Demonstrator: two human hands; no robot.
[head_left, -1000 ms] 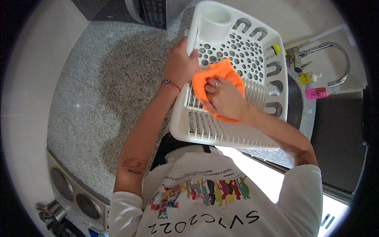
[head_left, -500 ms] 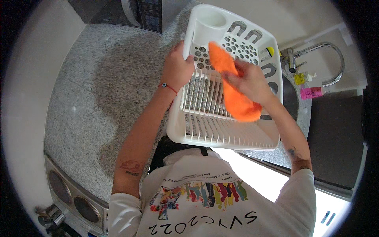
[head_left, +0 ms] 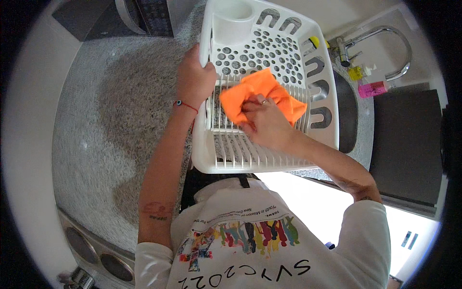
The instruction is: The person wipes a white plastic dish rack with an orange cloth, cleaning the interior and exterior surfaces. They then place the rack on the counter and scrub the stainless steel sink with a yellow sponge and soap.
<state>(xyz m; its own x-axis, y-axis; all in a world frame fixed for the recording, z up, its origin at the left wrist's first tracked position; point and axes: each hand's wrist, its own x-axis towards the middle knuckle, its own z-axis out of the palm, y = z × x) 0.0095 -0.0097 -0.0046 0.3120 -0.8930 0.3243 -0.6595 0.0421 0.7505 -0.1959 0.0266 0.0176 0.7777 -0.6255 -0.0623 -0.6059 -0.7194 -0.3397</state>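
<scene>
A white plastic dish rack (head_left: 204, 149) is held up above the counter, tilted toward me. It has a round cup holder at its far left corner, a floor with round holes and a row of thin slats nearer me. My left hand (head_left: 195, 77) grips its left rim, thumb on the inner side. Bunched in my right hand (head_left: 264, 118) is an orange cloth (head_left: 284, 98), pressed on the slats around the rack's middle. Some of my right fingertips are hidden in the folds of the cloth.
Speckled grey countertop (head_left: 96, 159) spreads to the left, with a hob (head_left: 101, 255) at the lower left and a microwave (head_left: 139, 19) at the back. On the right are a sink (head_left: 345, 115), a chrome tap (head_left: 399, 48), a yellow soap bottle (head_left: 355, 73) and a pink bottle (head_left: 372, 89).
My right hand has moved left and nearer me with the cloth, which went from hanging long to bunched over the slats. The rack sits slightly further left in view; my left hand keeps its grip.
</scene>
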